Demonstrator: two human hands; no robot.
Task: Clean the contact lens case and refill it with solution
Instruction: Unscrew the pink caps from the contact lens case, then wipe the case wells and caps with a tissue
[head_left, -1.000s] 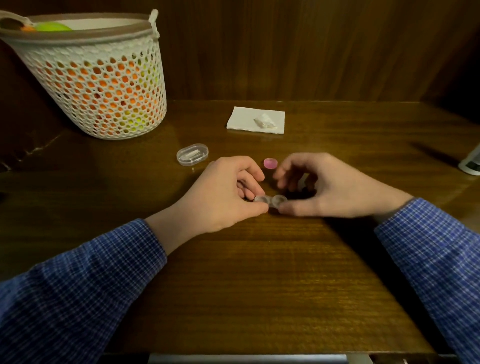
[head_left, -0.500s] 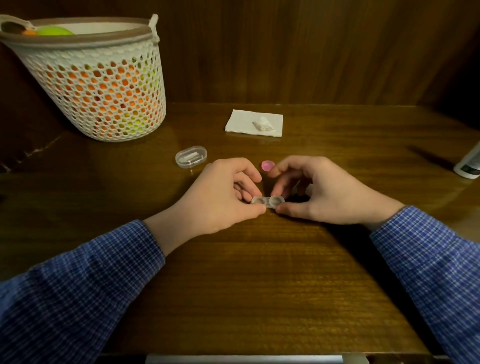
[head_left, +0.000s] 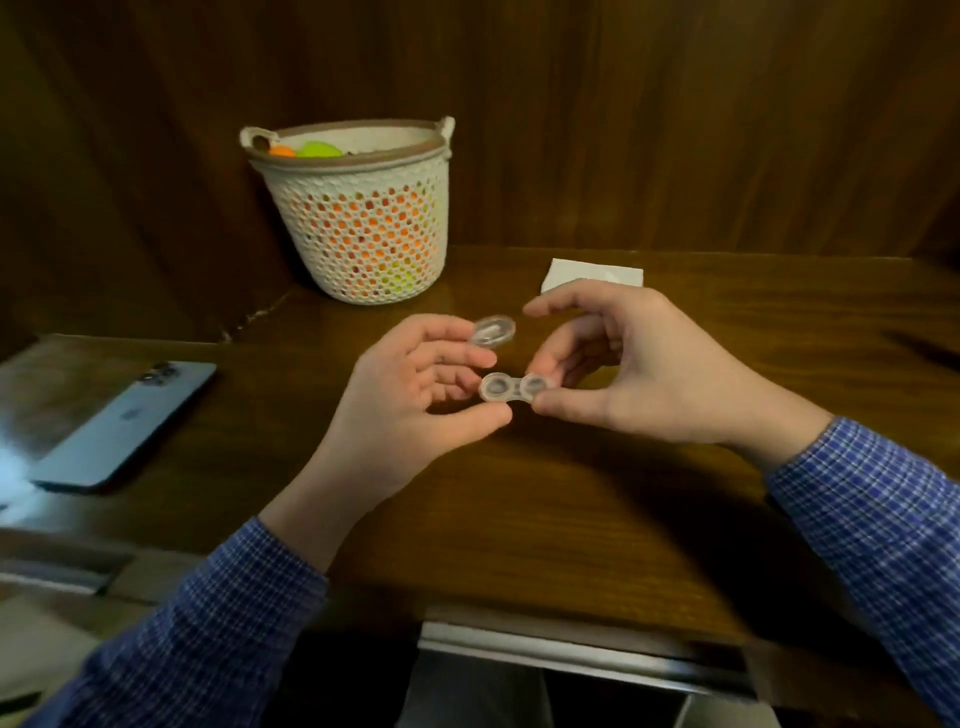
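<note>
Item: lens case (head_left: 511, 388), clear, two wells joined by a short bridge. Location: held in the air above the desk (head_left: 545, 509), between both hands, near the middle of the view. A second ago it sat low at the desk surface under the same fingers; it is now lifted clear and turned so both wells show. Both wells are uncapped and face up toward the camera; whether they hold liquid cannot be told. Judgement: the case is open and raised for inspection or emptying, so cleaning seems to be at its start and refilling not yet begun.

Orientation: long axis runs left to right, roughly level, left well slightly lower.

Left hand (head_left: 410, 395): thumb and fingers curled, pinching the left end of the case.
Right hand (head_left: 623, 374): thumb below and a finger behind pinch the right end; the forefinger is raised free.

Other items: small clear box (head_left: 492, 331), just beyond the left fingers, on the desk. Tissue (head_left: 592, 271), far, partly behind the right hand. Basket (head_left: 363, 218), far left, with orange and green contents. Phone (head_left: 124, 421), left, face down. The pink cap seen earlier beside the hands is now out of sight.
</note>
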